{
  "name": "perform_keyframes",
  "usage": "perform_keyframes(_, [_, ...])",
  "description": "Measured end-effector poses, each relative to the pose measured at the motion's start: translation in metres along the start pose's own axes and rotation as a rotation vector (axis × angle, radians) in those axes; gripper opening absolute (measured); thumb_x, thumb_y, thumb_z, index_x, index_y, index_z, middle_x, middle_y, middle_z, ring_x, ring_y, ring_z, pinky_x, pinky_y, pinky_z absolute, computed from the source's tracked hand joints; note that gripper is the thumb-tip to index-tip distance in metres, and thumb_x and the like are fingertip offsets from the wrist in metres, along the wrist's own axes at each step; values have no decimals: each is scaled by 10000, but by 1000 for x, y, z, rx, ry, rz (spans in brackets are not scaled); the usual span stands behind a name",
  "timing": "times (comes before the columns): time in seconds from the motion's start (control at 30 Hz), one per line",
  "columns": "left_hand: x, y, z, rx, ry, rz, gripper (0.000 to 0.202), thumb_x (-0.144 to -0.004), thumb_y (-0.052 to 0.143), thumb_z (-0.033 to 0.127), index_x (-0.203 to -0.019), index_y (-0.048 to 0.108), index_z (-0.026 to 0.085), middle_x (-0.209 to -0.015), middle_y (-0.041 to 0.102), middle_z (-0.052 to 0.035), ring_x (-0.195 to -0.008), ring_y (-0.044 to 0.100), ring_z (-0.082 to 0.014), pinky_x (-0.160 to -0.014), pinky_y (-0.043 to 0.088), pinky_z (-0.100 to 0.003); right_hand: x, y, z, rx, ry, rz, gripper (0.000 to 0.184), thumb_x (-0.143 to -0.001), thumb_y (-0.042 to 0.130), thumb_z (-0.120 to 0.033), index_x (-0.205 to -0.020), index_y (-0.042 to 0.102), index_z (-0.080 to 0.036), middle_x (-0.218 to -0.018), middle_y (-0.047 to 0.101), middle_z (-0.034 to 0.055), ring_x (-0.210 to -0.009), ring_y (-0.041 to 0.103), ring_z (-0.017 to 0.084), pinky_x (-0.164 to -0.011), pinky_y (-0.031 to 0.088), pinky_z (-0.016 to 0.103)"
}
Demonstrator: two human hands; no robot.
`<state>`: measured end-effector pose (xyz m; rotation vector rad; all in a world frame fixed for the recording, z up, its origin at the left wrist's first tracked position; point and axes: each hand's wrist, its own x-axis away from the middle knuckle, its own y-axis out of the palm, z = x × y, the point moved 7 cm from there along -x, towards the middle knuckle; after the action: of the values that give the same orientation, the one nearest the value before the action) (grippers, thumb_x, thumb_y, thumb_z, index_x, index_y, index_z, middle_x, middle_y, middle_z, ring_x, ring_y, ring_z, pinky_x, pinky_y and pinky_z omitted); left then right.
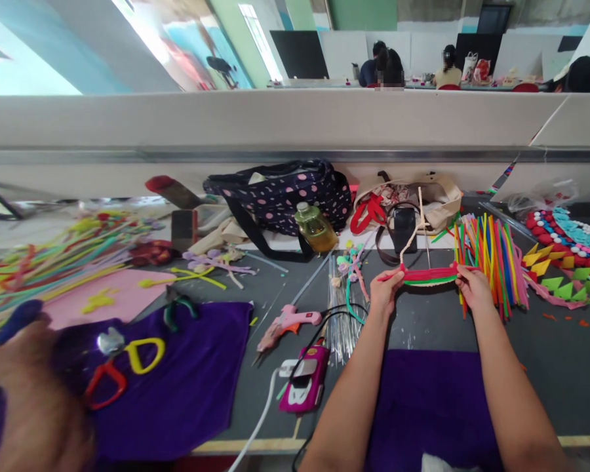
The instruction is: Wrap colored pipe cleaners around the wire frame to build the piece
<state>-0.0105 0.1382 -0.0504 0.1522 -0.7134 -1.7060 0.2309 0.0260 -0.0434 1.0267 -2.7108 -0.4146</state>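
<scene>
From the head camera I look down on a grey worktop (423,328) that runs up to a long white partition (295,118). A big purple cloth (196,380) covers its near left part, and a second purple cloth (427,400) lies between the person's forearms. Against the partition sit a dark polka-dot bag (285,193) and, to its right, a beige tote (442,196). A pink sheet (103,301) lies left of the big cloth, and a fan of many-coloured stems (491,262) is spread just right of the hands. At the lower left a co-worker's hand (24,400) shows, blurred, near scissors (128,367) with one yellow and one red loop. A pink glue gun (288,322) lies mid-worktop, with a pink case (305,383) nearer the edge. Any print on the case is too small for me to read. A bottle (316,228) of yellowish liquid leans on the dotted bag. The person holds a bundle of stems (430,274), red, pink and green, level above the worktop in front of the tote. The left hand (386,288) has its fingers clenched on the bundle's left end. The right hand (472,288) has its fingers pinched on the right end, beside the fan.
</scene>
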Motion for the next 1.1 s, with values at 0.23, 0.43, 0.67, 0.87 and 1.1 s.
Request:
perform_keyframes(0.23, [2,3,-2,14,-37,-45,362,-443,905,247,-683,667,117,-797,735,-67,-707,684,-153,-702,552,-280,-1,-4,7,-89,132,7,235,-538,843,-309,-624,664,-184,-755,734,60,-479,545,101,-419,545,230])
perform_keyframes(0.43, [3,1,0,4,-32,-22,339,-456,900,253,-675,681,115,-671,697,-30,-601,644,-119,-610,550,-251,3,-1,5,-85,168,-13,222,-559,830,-292,-601,641,-184,-772,734,61,-483,536,95,-401,500,217])
perform_keyframes(0.67, [4,1,6,15,28,4,318,-487,886,253,-695,694,108,-683,701,-40,-604,644,-113,-606,549,-238,9,2,-5,49,85,33,281,-533,832,-359,-638,656,-168,-677,710,39,-443,478,74,-357,356,186])
perform_keyframes(0.87, [3,1,9,27,54,23,318,-494,882,256,-715,705,110,-721,719,-62,-622,657,-131,-619,553,-259,10,0,-7,107,33,91,351,-480,852,-407,-646,652,-171,-528,605,-31,-431,484,79,-383,374,193])
perform_keyframes(1.1, [3,1,6,75,15,12,352,-465,894,260,-705,686,108,-714,720,-63,-624,665,-136,-614,550,-248,10,5,-5,-77,106,59,371,-415,894,-347,-616,627,-186,-580,629,-34,-470,521,73,-424,421,188])
